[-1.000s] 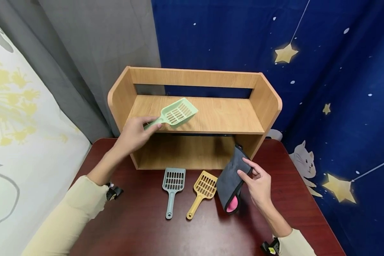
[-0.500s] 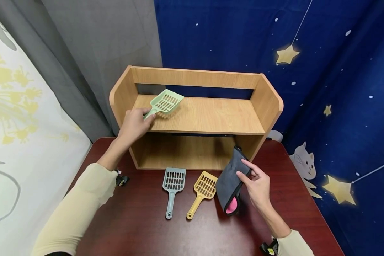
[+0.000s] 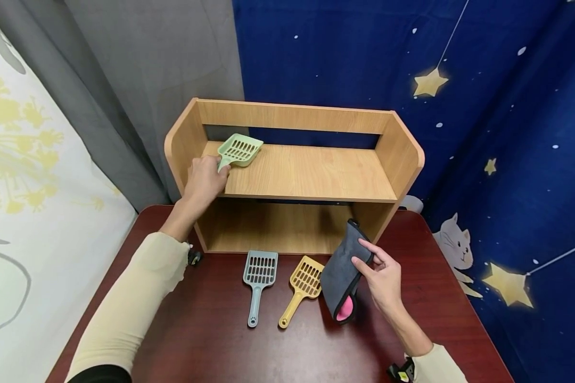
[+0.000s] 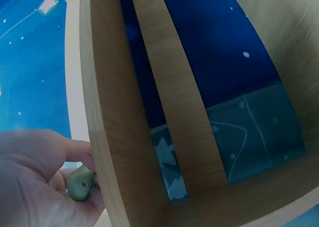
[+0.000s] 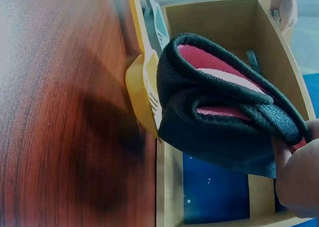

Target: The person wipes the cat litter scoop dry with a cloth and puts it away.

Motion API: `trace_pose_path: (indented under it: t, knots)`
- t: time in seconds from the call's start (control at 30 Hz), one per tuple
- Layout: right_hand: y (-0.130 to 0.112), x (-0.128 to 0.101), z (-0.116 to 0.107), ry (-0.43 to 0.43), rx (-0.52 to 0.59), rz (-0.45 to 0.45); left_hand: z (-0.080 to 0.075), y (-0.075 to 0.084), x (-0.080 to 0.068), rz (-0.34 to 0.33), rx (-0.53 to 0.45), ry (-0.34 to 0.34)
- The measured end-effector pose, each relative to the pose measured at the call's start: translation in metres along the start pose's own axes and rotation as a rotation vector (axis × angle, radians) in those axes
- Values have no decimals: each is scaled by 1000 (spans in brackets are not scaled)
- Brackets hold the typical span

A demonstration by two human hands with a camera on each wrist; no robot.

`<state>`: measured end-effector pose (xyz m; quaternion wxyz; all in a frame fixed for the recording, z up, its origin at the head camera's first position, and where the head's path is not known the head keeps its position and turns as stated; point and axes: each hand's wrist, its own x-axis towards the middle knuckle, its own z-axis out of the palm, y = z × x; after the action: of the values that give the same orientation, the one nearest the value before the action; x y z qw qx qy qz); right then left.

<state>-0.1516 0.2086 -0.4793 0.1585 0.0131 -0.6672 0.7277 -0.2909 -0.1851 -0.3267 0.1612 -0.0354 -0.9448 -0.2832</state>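
Curtains fill the room behind: a dark blue one with stars (image 3: 428,82) and a cat (image 3: 452,239) to the right, a grey one (image 3: 148,64) in the middle, a white one with yellow flowers (image 3: 24,159) to the left. Below them a dark red wooden surface (image 3: 220,346) carries a two-level wooden shelf (image 3: 311,173), open at the front. On the left end of its upper board lies a green scoop (image 3: 239,149), slotted head toward the back. The left hand (image 3: 203,181) grips its handle at the board's front edge, fingers curled round it. The right hand (image 3: 383,279) is well apart from that scoop, low over the surface by the shelf's right foot; it pinches a folded grey cloth (image 3: 342,266) with a pink lining, which hangs down from thumb and fingers. Just left of the cloth a yellow scoop (image 3: 303,287) lies flat, its head partly under the cloth's edge. Beside it lies a grey-blue scoop (image 3: 259,282), handle toward the person.
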Motion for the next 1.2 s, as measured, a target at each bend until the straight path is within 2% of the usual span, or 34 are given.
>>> trace_pose_path:
  t: [0.13,0.23,0.53,0.7,0.93,1.2]
  knots:
    - [1,-1,1,-7,8,8,0,-2,2,17,65,40]
    - [2,0,2,-10,14,5,0,-1,2,14,90,42]
    - [2,-1,5,-22,16,1,0,5,0,-58,103,-9]
    - [0,-1,8,-26,23,-9,-1,8,-1,-72,111,-38]
    - [-3,2,11,-27,14,-18,0,8,-4,-54,96,-32]
    - [-9,7,12,-37,-5,-23,-3,6,-8,4,100,7]
